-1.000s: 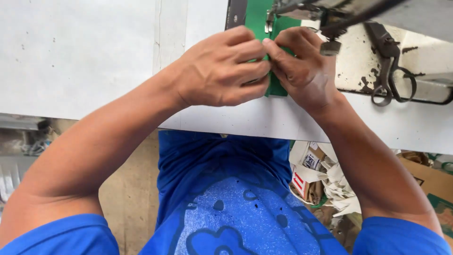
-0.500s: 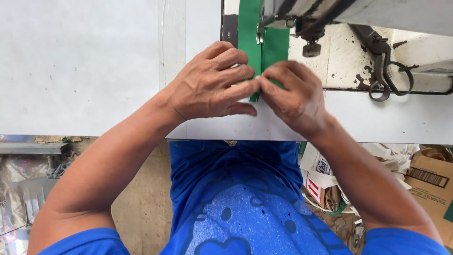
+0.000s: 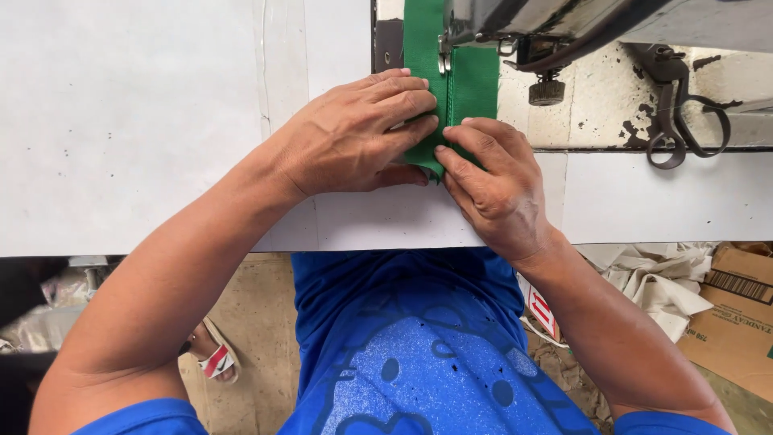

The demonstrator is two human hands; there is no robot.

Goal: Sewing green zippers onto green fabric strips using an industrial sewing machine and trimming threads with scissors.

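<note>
Nearest, below the table's near edge, a blue shirt (image 3: 419, 354) fills the middle, with a sandalled foot (image 3: 211, 354) on the floor to the left and a cardboard box (image 3: 737, 314) and crumpled cloth (image 3: 656, 282) to the right. Both forearms cross that edge onto the white table (image 3: 145, 137), which lies bare and wide to the left, while the right side is crowded.

On the table the left hand (image 3: 354, 137) lies flat, fingers stretched right, pressing down the near end of the green fabric strip (image 3: 463, 80). Just beside it the right hand (image 3: 491, 185) pinches the strip's near right corner under its fingertips; the two hands' fingertips almost touch. Neither hand is clenched.

The strip runs with its long axis near to far, straight away from the person, and passes under the sewing machine head (image 3: 547, 20). Its near end is covered by the fingers, and its far end is cut off by the top of the view. The needle area is hidden behind the machine's metal. Farther right, dark scissors (image 3: 684, 113) lie on the stained machine bed (image 3: 596, 105).
</note>
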